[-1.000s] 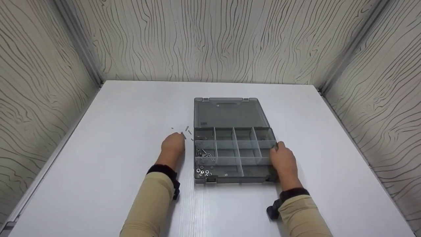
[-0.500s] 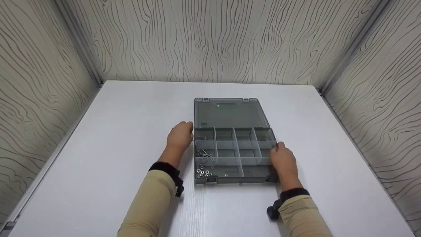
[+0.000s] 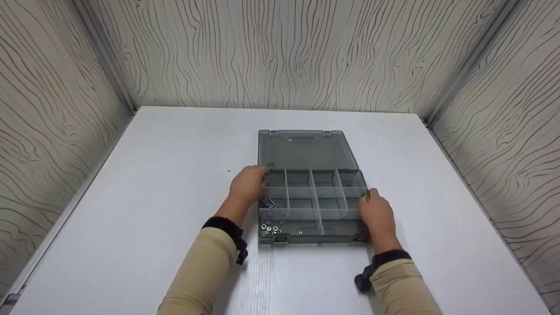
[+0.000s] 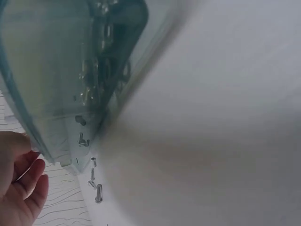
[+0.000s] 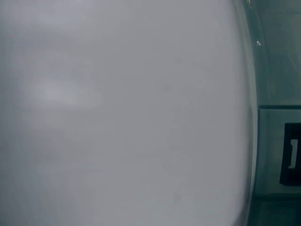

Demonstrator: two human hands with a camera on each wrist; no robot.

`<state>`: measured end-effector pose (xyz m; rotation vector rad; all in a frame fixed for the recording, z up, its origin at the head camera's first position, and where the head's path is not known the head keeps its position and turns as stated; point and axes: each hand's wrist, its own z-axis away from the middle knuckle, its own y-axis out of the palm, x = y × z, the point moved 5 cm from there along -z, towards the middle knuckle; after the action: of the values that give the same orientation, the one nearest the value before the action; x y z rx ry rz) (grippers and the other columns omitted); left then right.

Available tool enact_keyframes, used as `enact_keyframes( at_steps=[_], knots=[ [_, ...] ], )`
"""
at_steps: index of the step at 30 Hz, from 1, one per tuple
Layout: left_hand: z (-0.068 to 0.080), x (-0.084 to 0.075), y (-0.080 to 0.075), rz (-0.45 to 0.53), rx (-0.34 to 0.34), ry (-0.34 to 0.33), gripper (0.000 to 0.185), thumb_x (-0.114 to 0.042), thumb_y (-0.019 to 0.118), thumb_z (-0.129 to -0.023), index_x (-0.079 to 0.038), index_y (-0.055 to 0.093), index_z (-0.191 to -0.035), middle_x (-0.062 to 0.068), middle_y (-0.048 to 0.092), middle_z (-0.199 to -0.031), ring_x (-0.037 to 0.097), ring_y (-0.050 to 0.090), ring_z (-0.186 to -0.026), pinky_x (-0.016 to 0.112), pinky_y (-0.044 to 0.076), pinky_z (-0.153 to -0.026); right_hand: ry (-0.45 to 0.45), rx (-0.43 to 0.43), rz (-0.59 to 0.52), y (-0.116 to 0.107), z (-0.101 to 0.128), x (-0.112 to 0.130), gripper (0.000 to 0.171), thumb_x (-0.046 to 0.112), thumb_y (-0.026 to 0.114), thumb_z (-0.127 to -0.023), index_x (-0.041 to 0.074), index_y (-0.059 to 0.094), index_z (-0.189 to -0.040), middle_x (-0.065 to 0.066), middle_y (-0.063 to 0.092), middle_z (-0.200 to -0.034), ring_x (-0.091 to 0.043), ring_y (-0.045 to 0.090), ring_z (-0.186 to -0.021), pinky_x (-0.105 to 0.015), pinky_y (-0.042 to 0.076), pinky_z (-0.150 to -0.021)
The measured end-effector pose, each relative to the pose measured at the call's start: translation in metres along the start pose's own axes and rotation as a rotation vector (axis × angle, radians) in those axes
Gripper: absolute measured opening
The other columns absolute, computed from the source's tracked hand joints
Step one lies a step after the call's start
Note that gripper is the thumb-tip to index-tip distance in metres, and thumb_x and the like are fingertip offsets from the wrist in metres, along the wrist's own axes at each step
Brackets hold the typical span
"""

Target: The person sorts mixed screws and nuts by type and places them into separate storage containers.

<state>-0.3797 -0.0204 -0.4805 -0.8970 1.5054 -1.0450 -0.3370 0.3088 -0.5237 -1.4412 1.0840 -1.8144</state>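
Observation:
A grey see-through compartment box (image 3: 319, 239) lies with its lid (image 3: 306, 153) folded back. My left hand (image 3: 248, 184) is at the box's back left corner, fingertips over the rear left compartment. In the left wrist view, the fingers of that left hand (image 4: 23, 183) are curled by the rim; whatever lies between the fingertips is hidden. My right hand (image 3: 378, 214) grips the right side wall, thumb at the rim. Screws (image 3: 272, 204) fill part of the middle left compartment, nuts (image 3: 275, 228) the front left one. Several loose screws (image 4: 99, 193) lie beside the box.
The box stands on a white table (image 3: 166, 166). A tiny dark piece (image 3: 229, 171) lies on it, left of the box. A wood-patterned panel (image 3: 280, 52) rises behind the table, with more panels at both sides.
My left hand has moved right and slightly up, from the loose screws on the table to above the box's rear left compartment. My right hand and the box have stayed still.

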Motion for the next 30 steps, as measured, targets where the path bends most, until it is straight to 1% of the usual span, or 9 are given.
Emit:
enact_keyframes(
  at_steps=[5,9,13,16,18,20,26,28,30],
  knots=[
    [-0.001,0.006,-0.004,0.012,0.009,-0.023,0.023,-0.016,0.053,-0.09,-0.019,0.061,-0.112,0.0,0.063,-0.103,0.016,0.057,-0.102,0.031,0.048,-0.087,0.01,-0.002,0.005,0.001,0.0,0.0,0.048,0.024,0.029,-0.093,-0.006,0.034,-0.131,-0.031,0.05,-0.117,-0.041,0.051,-0.104,-0.051,0.043,-0.085],
    [-0.001,0.014,-0.008,0.011,-0.007,-0.045,0.018,-0.019,0.052,-0.091,-0.018,0.064,-0.106,-0.001,0.062,-0.095,0.015,0.058,-0.097,0.03,0.05,-0.082,0.018,-0.009,0.012,0.001,0.001,0.0,0.049,0.024,0.028,-0.093,-0.005,0.033,-0.133,-0.03,0.05,-0.118,-0.04,0.052,-0.105,-0.05,0.044,-0.085],
    [0.0,0.025,-0.014,0.007,-0.041,-0.022,0.014,-0.013,0.053,-0.09,-0.013,0.065,-0.097,0.002,0.061,-0.09,0.019,0.059,-0.09,0.032,0.05,-0.078,0.009,-0.013,0.008,0.001,0.001,0.0,0.048,0.024,0.028,-0.094,-0.006,0.034,-0.131,-0.03,0.051,-0.115,-0.04,0.053,-0.101,-0.049,0.045,-0.082],
    [0.001,0.035,-0.019,0.02,-0.061,-0.023,0.016,-0.008,0.052,-0.088,-0.01,0.064,-0.098,0.005,0.062,-0.093,0.022,0.06,-0.091,0.033,0.05,-0.079,0.005,-0.011,0.006,0.001,0.001,0.0,0.048,0.024,0.029,-0.094,-0.005,0.035,-0.131,-0.03,0.051,-0.113,-0.039,0.053,-0.1,-0.049,0.045,-0.082],
    [0.002,0.043,-0.021,0.035,-0.066,-0.047,0.017,-0.008,0.051,-0.088,-0.009,0.064,-0.099,0.008,0.063,-0.096,0.023,0.06,-0.093,0.035,0.049,-0.081,0.006,-0.011,0.004,0.001,0.001,0.0,0.048,0.024,0.029,-0.094,-0.005,0.035,-0.131,-0.03,0.052,-0.113,-0.039,0.054,-0.1,-0.049,0.045,-0.082],
    [0.003,0.052,-0.021,0.049,-0.058,-0.095,0.018,-0.008,0.049,-0.089,-0.008,0.063,-0.101,0.009,0.063,-0.099,0.024,0.059,-0.096,0.036,0.049,-0.083,0.006,-0.013,0.002,0.002,0.001,0.0,0.047,0.024,0.029,-0.094,-0.005,0.035,-0.131,-0.03,0.052,-0.113,-0.039,0.054,-0.099,-0.049,0.045,-0.081],
    [0.005,0.076,-0.014,0.049,0.003,-0.224,0.024,-0.011,0.042,-0.092,-0.007,0.06,-0.107,0.012,0.062,-0.107,0.027,0.056,-0.104,0.039,0.047,-0.088,0.008,-0.013,-0.004,0.001,0.001,0.0,0.047,0.024,0.03,-0.093,-0.004,0.036,-0.13,-0.03,0.052,-0.114,-0.039,0.054,-0.1,-0.049,0.045,-0.082],
    [0.005,0.079,-0.012,0.041,0.017,-0.233,0.024,-0.011,0.043,-0.092,-0.007,0.06,-0.108,0.013,0.062,-0.108,0.028,0.056,-0.105,0.04,0.046,-0.089,0.007,-0.011,-0.003,0.0,0.001,-0.001,0.047,0.024,0.03,-0.094,-0.004,0.036,-0.13,-0.03,0.052,-0.114,-0.039,0.054,-0.1,-0.049,0.045,-0.081],
    [0.006,0.079,-0.008,0.016,0.027,-0.21,0.024,-0.011,0.046,-0.091,-0.007,0.06,-0.11,0.013,0.061,-0.108,0.028,0.056,-0.104,0.04,0.047,-0.087,0.006,-0.012,0.0,0.0,0.001,-0.001,0.046,0.024,0.03,-0.094,-0.005,0.036,-0.13,-0.03,0.052,-0.114,-0.039,0.053,-0.1,-0.049,0.045,-0.082]
  ],
)
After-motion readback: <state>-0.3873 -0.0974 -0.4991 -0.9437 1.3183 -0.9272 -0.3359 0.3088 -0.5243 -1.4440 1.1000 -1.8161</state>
